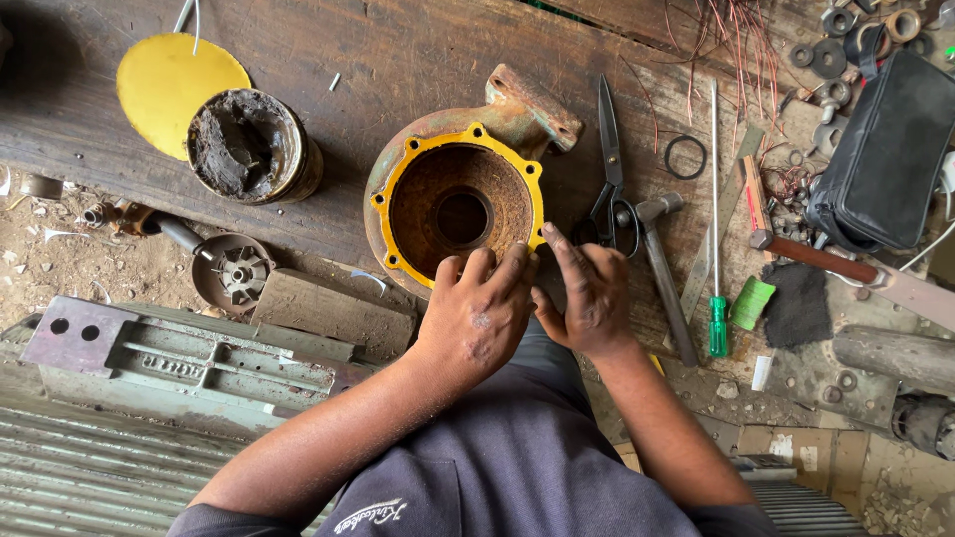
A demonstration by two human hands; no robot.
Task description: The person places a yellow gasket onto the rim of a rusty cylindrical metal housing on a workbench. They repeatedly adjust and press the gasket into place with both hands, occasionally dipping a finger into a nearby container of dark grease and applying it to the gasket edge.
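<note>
Workbench (398,60): fingers (557,249) on yellow gasket (398,169)

View: one head-worn camera — no second view to share with.
Facing: almost straight down onto the dark wooden table (398,60).
Landmark: the rusty pump housing (460,204) with its yellow rim sits just left of frame centre.
Nearness: close — the left hand (479,313) and right hand (587,298) meet just below the housing.
Near edge: the wearer's own dark clothing fills the frame below the housing.
</note>
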